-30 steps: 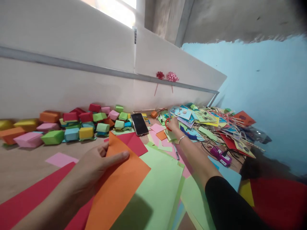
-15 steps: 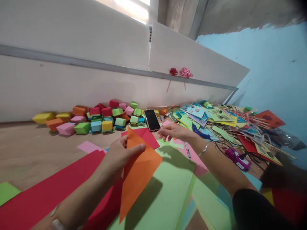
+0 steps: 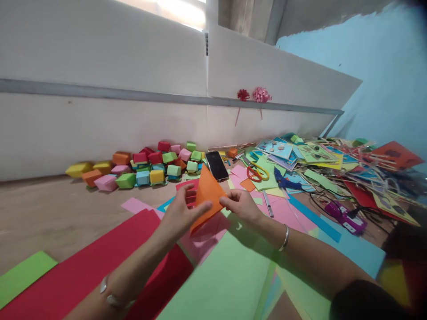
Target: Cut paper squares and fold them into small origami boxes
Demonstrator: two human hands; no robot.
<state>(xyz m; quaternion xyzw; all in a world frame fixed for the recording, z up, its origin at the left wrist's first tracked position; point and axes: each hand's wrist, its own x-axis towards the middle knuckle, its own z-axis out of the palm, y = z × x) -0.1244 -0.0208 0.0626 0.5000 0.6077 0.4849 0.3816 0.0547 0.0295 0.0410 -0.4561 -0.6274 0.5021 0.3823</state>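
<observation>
Perhaps uneven tugging would crease the orange paper [image 3: 207,192] between the half-curled left hand [image 3: 181,211] and tightly pinching right hand [image 3: 246,206].

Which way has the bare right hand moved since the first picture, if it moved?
Yes: against the black rectangular phone, the right hand came left and nearer the person, to the pointed orange paper.

The brown table [image 3: 50,222] has lots of things on it. Small bright boxes [image 3: 157,177] sit bunched at the back, near a black phone [image 3: 216,166]. Long red paper [image 3: 100,253] lies in front, and a purple plug box [image 3: 337,213] sits on the right
</observation>
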